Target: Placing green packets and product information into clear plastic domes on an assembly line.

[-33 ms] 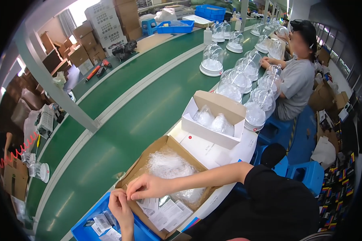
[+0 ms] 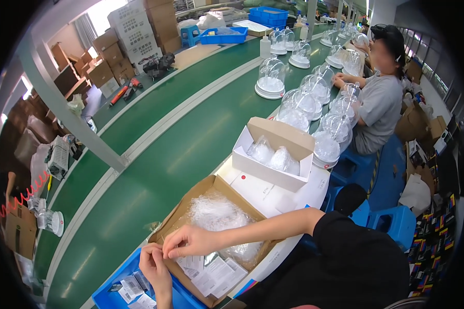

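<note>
Small item, too small to identify: pinched between the fingertips of both hands, above the near edge of the brown cardboard box (image 2: 191, 211), where it meets the blue bin (image 2: 105, 293).
Right hand (image 2: 188, 241): fingers curled, thumb and forefinger tips pressed together at the pinch.
Left hand (image 2: 153, 265): fingers bent upward, tips closed, touching the right hand's fingertips.
Brown cardboard box: holds a crumpled clear plastic bag (image 2: 216, 213) and white leaflets (image 2: 211, 273).
White carton (image 2: 270, 165): open, further along, holding bagged clear pieces.
Green conveyor belt (image 2: 180, 149): alongside.
Glass domes (image 2: 314, 108): near a seated person (image 2: 379, 98).
</note>
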The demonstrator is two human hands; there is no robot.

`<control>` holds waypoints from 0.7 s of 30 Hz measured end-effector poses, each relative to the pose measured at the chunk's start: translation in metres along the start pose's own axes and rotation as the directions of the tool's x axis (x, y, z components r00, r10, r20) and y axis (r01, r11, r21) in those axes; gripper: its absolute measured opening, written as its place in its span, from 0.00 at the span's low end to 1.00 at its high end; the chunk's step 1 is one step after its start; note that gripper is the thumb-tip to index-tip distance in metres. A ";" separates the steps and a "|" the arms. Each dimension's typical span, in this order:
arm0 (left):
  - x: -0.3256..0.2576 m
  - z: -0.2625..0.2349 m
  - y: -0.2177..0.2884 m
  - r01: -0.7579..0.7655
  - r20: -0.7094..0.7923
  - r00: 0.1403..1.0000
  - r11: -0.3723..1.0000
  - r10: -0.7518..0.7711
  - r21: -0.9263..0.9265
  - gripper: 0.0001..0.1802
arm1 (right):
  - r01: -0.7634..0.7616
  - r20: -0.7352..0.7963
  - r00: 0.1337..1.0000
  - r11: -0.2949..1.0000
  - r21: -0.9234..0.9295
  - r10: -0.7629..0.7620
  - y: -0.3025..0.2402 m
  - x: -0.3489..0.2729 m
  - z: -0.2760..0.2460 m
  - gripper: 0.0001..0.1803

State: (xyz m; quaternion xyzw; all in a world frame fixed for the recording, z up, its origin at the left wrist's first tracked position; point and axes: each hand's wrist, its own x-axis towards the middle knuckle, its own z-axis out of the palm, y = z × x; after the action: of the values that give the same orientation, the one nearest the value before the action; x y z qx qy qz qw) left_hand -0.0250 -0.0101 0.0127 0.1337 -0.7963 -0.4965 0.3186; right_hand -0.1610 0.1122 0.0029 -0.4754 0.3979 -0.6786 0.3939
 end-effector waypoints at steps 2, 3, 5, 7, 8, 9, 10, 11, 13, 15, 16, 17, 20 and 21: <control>-0.002 0.003 0.004 0.039 -0.006 0.999 0.998 -0.039 -0.040 0.10 | -0.066 0.027 0.997 0.998 -0.008 0.066 0.002 -0.001 0.001 0.07; -0.002 0.005 0.007 0.086 -0.013 0.996 0.993 -0.087 -0.078 0.10 | -0.064 0.024 0.998 0.998 -0.009 0.065 0.002 -0.001 -0.001 0.07; 0.000 0.003 0.009 0.121 0.009 0.993 0.984 -0.121 -0.134 0.10 | -0.059 -0.019 0.998 0.998 0.016 0.059 0.002 0.000 -0.002 0.07; -0.001 0.001 0.008 0.163 0.031 0.987 0.968 -0.160 -0.189 0.10 | -0.002 -0.101 0.995 1.000 -0.011 0.001 0.000 -0.001 -0.001 0.07; -0.001 -0.001 0.005 0.151 0.044 0.989 0.969 -0.145 -0.194 0.11 | 0.058 -0.176 0.982 0.997 -0.044 -0.065 -0.002 0.000 0.000 0.07; -0.001 -0.002 0.002 0.138 0.056 0.990 0.970 -0.129 -0.200 0.11 | 0.056 -0.173 0.983 0.998 -0.042 -0.062 -0.001 -0.001 0.001 0.07; -0.004 -0.001 0.002 0.162 0.054 0.987 0.956 -0.153 -0.246 0.12 | 0.061 -0.212 0.974 0.994 -0.092 -0.079 -0.002 -0.003 0.002 0.07; -0.003 0.000 0.003 0.158 0.054 0.987 0.956 -0.149 -0.246 0.12 | 0.068 -0.252 0.962 0.987 -0.147 -0.104 -0.002 -0.002 0.001 0.07; -0.003 0.003 0.007 0.238 0.077 0.971 0.891 -0.226 -0.386 0.11 | 0.058 -0.247 0.964 0.985 -0.162 -0.097 -0.002 -0.003 -0.003 0.07; -0.004 0.002 0.008 0.253 0.088 0.967 0.888 -0.238 -0.384 0.10 | 0.043 -0.242 0.967 0.984 -0.170 -0.084 -0.004 -0.003 -0.003 0.07; -0.004 0.001 0.008 0.271 0.099 0.962 0.883 -0.253 -0.382 0.10 | 0.010 -0.247 0.968 0.988 -0.153 -0.048 -0.004 -0.002 -0.001 0.07; -0.006 -0.001 0.009 0.281 0.090 0.960 0.882 -0.266 -0.378 0.10 | -0.031 -0.249 0.968 0.991 -0.130 -0.002 -0.004 -0.003 0.001 0.07; -0.005 -0.004 0.007 0.195 0.105 0.980 0.940 -0.171 -0.281 0.09 | 0.197 -0.236 0.931 0.927 -0.320 -0.279 -0.004 0.000 0.002 0.07; -0.004 -0.004 0.010 0.210 0.104 0.976 0.942 -0.189 -0.262 0.09 | 0.211 -0.235 0.923 0.910 -0.356 -0.306 -0.004 0.001 0.003 0.08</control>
State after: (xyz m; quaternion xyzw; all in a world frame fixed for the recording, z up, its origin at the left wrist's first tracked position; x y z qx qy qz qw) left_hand -0.0183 -0.0057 0.0208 0.1496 -0.7148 -0.6354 0.2508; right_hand -0.1588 0.1121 0.0077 -0.4795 0.4893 -0.7119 0.1547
